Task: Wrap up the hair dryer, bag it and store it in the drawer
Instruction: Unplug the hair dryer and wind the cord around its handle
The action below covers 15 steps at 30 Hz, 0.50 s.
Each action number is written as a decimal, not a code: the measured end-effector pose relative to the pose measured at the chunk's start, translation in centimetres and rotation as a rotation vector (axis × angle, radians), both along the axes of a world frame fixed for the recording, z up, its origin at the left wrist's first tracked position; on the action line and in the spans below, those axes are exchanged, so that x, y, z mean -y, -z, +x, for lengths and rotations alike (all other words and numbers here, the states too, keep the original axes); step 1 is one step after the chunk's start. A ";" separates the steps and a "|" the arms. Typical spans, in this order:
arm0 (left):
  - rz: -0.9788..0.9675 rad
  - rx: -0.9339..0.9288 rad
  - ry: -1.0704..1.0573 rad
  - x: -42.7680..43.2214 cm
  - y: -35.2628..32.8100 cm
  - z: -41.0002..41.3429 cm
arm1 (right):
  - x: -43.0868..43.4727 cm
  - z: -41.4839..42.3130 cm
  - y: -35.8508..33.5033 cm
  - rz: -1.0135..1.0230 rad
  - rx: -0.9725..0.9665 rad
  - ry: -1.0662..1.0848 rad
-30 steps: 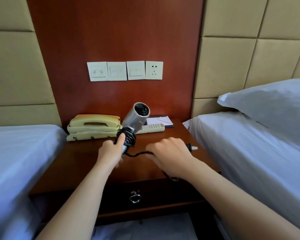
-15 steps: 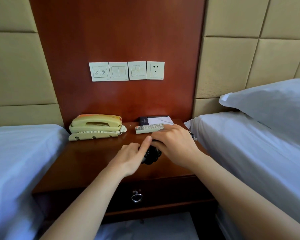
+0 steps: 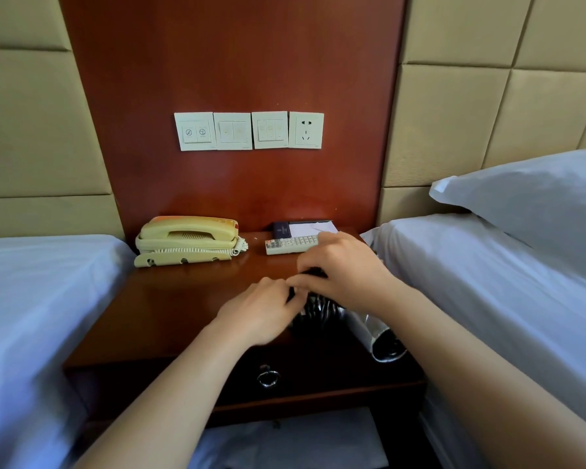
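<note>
Over the counter's point(image 3: 170, 319) front edge, the right hand's point(image 3: 347, 269) fingers point(image 3: 305, 281) pinch the black cord point(image 3: 315, 308) coiled on the hair dryer point(image 3: 383, 336) — it lies beneath, mostly hidden. The left hand point(image 3: 261, 309) curls alongside — blur hides its grip.

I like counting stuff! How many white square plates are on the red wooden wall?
4, in one row above the cream telephone: leftmost switch plate, second switch plate, third switch plate, rightmost socket plate. None seems hidden.

Single head-worn wide-angle view, forward and down, close over the nightstand point(image 3: 170, 319) against the wood-panelled wall point(image 3: 234, 62).
</note>
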<state>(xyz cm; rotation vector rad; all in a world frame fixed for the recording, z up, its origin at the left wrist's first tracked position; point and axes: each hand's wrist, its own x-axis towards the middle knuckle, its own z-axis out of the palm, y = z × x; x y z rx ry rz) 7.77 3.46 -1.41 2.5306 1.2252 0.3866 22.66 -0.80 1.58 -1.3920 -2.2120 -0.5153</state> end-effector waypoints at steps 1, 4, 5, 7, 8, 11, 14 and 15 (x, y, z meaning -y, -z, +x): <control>0.011 0.016 0.011 -0.1 0.0 -0.1 | -0.1 0.3 -0.2 -0.064 -0.032 0.010; 0.015 0.060 0.047 -0.4 0.0 -0.1 | -0.8 1.4 -0.3 -0.284 -0.210 0.032; 0.004 0.071 0.058 -0.6 0.0 -0.2 | -1.1 1.8 -0.1 -0.316 -0.284 0.005; -0.029 0.096 0.083 -1.0 0.0 -0.3 | -1.4 3.0 0.0 -0.369 -0.428 -0.010; -0.045 0.117 0.097 -1.2 0.0 -0.4 | -1.5 3.8 0.1 -0.408 -0.489 0.007; -0.075 0.195 0.119 -1.5 -0.2 -0.9 | -1.6 5.9 0.5 -0.473 -0.587 0.069; -0.164 0.274 0.108 -1.8 -0.2 -1.0 | -2.1 7.4 1.2 -0.439 -0.649 0.143; -0.204 0.298 0.107 -1.8 -0.2 -1.0 | -2.3 8.1 1.6 -0.426 -0.687 0.173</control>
